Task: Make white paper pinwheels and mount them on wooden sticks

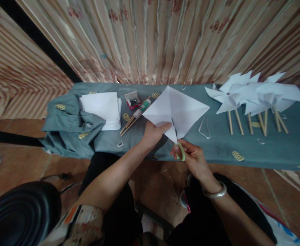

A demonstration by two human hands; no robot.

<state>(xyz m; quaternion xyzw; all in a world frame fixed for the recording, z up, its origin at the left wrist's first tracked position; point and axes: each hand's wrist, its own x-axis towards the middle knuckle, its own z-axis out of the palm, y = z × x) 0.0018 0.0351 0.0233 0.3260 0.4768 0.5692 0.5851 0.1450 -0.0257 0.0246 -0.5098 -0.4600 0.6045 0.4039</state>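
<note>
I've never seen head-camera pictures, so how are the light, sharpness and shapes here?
Head view: soft, rather dim light, with no harsh glare on the held paper; the curtain pleats fan outward, suggesting wide-angle distortion; the overlapping pinwheels look slightly soft; the black trousers lose nearly all detail.

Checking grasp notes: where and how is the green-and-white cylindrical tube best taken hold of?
Probably by the middle of the tube, from above, pinching across its width: it lies slanted, round side exposed, with slim wooden sticks alongside and white paper close by.
</note>
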